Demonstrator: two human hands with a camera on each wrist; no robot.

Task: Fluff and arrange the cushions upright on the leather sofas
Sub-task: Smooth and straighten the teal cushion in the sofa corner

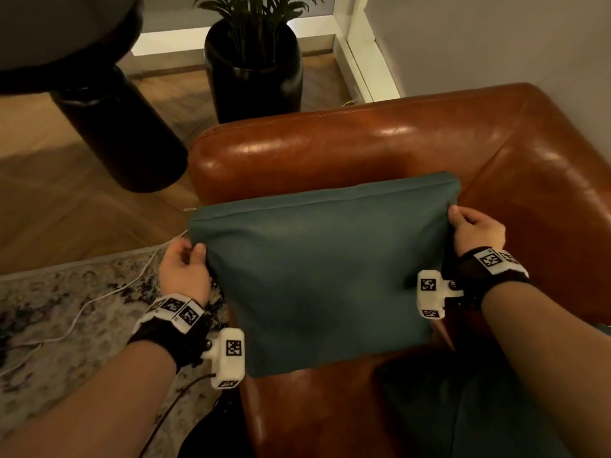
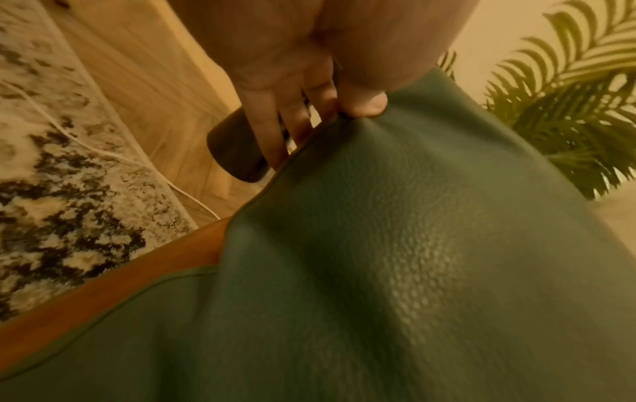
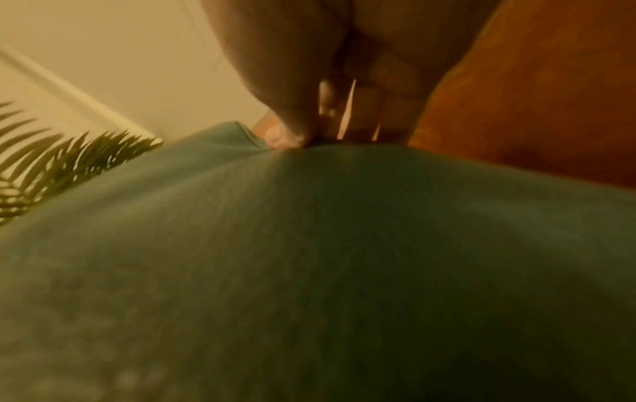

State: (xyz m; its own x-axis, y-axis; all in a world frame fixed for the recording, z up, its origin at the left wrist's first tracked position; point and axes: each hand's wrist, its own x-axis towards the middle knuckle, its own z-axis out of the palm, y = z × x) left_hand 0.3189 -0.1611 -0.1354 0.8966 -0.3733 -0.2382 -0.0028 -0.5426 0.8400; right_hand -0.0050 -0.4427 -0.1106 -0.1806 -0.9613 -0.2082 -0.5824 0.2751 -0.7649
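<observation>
Cushion point(image 1: 317, 272) in teal leather hangs over the seat of the brown leather sofa point(image 1: 363, 137), pinched at both upper corners: my left hand point(image 1: 183, 269) grasps the near-left corner between thumb and fingers, my right hand point(image 1: 477, 231) the far-right one. Its top seam runs hand to hand, slanting up toward the right, and the body drops below and between both grips, its face tilted toward me. Whether the lower edge touches the seat I cannot tell. Both hands sit equally close; I judge that standing it up means swinging the lower edge toward the backrest behind it.
</observation>
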